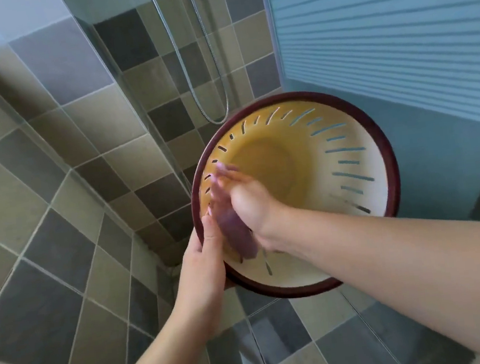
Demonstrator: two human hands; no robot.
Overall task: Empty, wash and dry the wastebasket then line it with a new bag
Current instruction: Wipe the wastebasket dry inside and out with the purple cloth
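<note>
Two bare hands work centre frame: left hand (pixel 203 262) grips the maroon rim of the slotted cream plastic wastebasket (pixel 345 129); right hand (pixel 246 202) presses a purple cloth (pixel 235 232) inside.

Your right hand (pixel 245 200) and the purple cloth (pixel 235 232) blur inside the wastebasket (pixel 347 146), your left hand (pixel 203 256) hides its near rim, both forearms cut off.
</note>
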